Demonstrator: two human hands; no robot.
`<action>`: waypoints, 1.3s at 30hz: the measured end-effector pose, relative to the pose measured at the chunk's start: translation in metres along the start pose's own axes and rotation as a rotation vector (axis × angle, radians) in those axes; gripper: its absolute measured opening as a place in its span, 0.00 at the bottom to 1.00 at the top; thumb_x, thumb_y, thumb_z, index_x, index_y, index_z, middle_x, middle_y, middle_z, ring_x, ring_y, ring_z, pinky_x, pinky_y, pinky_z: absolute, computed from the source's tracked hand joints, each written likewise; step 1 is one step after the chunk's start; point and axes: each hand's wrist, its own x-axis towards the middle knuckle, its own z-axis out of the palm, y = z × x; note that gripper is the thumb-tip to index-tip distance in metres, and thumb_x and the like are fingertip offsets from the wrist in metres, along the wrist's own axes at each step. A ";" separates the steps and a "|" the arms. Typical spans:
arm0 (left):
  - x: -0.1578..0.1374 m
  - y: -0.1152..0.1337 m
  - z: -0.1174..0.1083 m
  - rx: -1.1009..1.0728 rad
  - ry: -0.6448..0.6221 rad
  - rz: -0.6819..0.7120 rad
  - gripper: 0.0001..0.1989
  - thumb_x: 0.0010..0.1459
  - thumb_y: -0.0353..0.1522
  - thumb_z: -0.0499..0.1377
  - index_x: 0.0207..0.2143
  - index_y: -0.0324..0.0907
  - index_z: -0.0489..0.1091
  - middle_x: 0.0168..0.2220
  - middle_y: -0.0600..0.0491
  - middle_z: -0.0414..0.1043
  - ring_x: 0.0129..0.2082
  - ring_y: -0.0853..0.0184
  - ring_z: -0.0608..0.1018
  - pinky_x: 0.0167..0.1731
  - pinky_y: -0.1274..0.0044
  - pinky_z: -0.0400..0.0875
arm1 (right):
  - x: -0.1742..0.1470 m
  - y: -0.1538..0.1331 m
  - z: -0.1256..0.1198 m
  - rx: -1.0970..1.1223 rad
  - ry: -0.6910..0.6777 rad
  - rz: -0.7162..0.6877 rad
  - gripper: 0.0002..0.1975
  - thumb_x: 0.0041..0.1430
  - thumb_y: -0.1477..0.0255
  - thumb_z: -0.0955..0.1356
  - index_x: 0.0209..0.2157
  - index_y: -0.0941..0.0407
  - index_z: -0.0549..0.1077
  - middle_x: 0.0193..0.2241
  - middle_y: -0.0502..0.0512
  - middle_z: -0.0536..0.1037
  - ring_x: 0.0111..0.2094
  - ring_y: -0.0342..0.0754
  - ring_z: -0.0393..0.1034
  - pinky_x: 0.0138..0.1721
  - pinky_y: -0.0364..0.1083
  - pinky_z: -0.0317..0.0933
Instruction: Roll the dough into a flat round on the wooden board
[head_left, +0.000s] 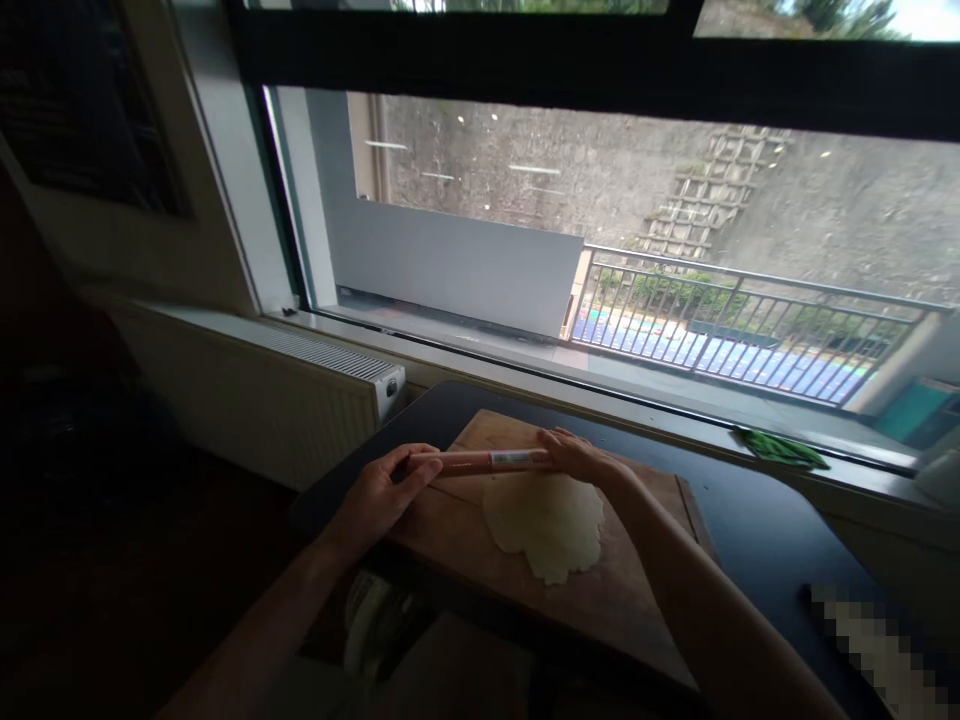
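A pinkish rolling pin (469, 462) with a pale label lies crosswise over the far part of a flat sheet of dough (551, 525). The dough has a ragged near edge and rests on a wooden board (465, 540). My left hand (394, 480) is closed around the pin's left end, thumb on the near side. Over the right end lies my right hand (577, 458), gripping it from above with the fingers close together; that end of the pin is hidden beneath it.
The board sits on a dark table (757, 530) below a window. A green cloth (781, 448) lies on the sill to the right. A white radiator (300, 375) stands at the left. Near the table's right edge is a blurred-out flat object (877, 640).
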 end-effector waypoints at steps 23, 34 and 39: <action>0.000 0.005 0.026 0.133 0.272 0.099 0.16 0.54 0.45 0.55 0.39 0.44 0.67 0.39 0.54 0.73 0.40 0.64 0.75 0.41 0.76 0.67 | -0.028 0.008 0.005 0.047 -0.008 0.126 0.26 0.66 0.60 0.48 0.59 0.55 0.59 0.60 0.57 0.57 0.62 0.54 0.44 0.59 0.57 0.44; 0.007 0.003 0.030 0.216 0.215 0.053 0.20 0.53 0.50 0.53 0.34 0.43 0.67 0.29 0.53 0.72 0.30 0.62 0.76 0.32 0.74 0.70 | -0.066 0.004 -0.003 0.180 0.026 0.122 0.27 0.66 0.59 0.48 0.49 0.53 0.70 0.49 0.53 0.72 0.52 0.49 0.63 0.54 0.50 0.54; 0.012 0.000 0.026 0.246 0.185 0.078 0.20 0.53 0.50 0.53 0.33 0.43 0.67 0.29 0.53 0.71 0.30 0.63 0.75 0.32 0.74 0.69 | 0.005 0.033 0.007 0.141 0.161 0.231 0.19 0.62 0.60 0.60 0.49 0.56 0.68 0.52 0.58 0.67 0.53 0.53 0.60 0.54 0.59 0.51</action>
